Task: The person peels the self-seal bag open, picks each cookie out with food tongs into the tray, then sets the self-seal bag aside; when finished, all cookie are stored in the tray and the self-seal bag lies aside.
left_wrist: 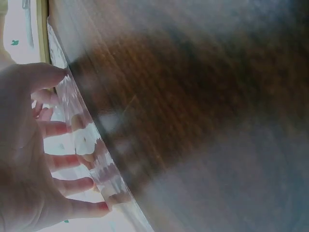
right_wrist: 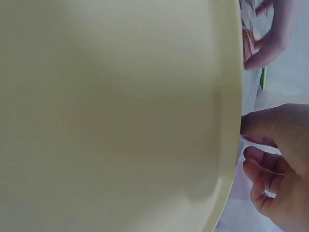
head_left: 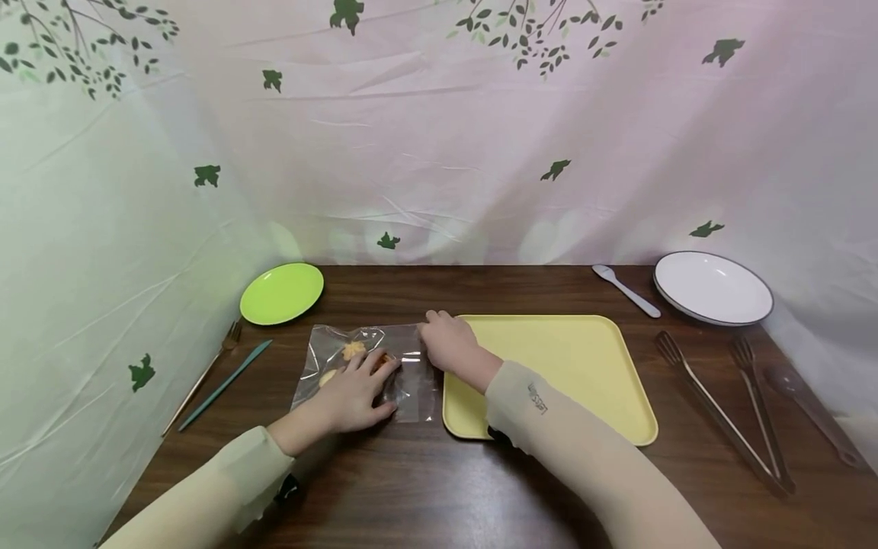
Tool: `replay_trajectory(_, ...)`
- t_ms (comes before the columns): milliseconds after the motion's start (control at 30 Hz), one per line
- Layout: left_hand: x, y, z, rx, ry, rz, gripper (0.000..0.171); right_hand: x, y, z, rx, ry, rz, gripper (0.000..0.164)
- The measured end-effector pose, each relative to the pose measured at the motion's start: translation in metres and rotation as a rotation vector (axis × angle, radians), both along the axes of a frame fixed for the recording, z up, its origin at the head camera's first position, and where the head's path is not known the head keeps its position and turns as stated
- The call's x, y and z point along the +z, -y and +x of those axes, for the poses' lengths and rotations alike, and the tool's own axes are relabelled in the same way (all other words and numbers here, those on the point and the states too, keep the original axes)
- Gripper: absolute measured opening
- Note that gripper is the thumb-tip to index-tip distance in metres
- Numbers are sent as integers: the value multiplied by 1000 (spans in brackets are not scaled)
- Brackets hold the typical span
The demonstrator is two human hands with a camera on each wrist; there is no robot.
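A clear plastic bag [head_left: 414, 398] lies flat left of the yellow tray [head_left: 562, 358], with several cookies [head_left: 354, 350] inside. My left hand [head_left: 353, 396] rests on the bag with its fingers spread, partly covering the cookies. In the left wrist view those fingers [left_wrist: 65, 162] press along the wrinkled plastic. At the bag's far right corner, my right hand [head_left: 449, 347] pinches the edge between thumb and index finger. The right wrist view shows this hand [right_wrist: 285, 154] just beyond the tray's rim, other fingers curled; the rim hides the pinched edge.
A green plate [head_left: 282, 293], a fork [head_left: 209, 374] and a teal knife [head_left: 226, 385] lie at the left. On the right are a white plate [head_left: 713, 288], a pale knife [head_left: 627, 291], metal tongs [head_left: 720, 415] and a translucent spoon [head_left: 812, 412]. Fabric walls surround the table.
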State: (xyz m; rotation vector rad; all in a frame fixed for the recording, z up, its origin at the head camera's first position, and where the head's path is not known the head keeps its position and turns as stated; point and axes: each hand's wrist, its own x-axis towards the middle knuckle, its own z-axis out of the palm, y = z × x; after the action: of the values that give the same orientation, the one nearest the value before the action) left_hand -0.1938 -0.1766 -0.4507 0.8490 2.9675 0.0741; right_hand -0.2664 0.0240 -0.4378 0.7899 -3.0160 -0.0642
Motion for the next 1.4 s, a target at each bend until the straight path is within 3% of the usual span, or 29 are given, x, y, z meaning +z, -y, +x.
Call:
replay_trajectory(233, -1, 2, -1, -3, -21, -25, 71, 10, -11, 30, 126, -42, 83, 13)
replay_trajectory(433, -1, 2, -1, 10, 7, -9, 70, 22, -21, 68, 221, 80, 197, 44)
replay_trajectory(533, 1, 2, -1, 13, 16, 0, 68, 22, -26, 79, 209, 45, 173, 53)
replay_trajectory(733, 0, 3, -2, 15, -12, -5, 67, 11, -30, 90, 265, -29, 127, 42)
replay_trajectory(900, -1, 7, -3, 1, -13, 7, 66, 4, -28, 93, 248, -49, 139, 39)
replay_trajectory(1000, 1, 17, -6, 0, -45, 53, 62, 1, -27, 95, 256, -59, 142, 39)
replay_trajectory(1167, 7, 43, -10, 73, -137, 113, 54, -1, -28, 101, 275, -85, 125, 38)
replay_trajectory(1400, 9, 62, -9, 94, -57, 173, 45, -2, -29, 110, 302, -92, 103, 37)
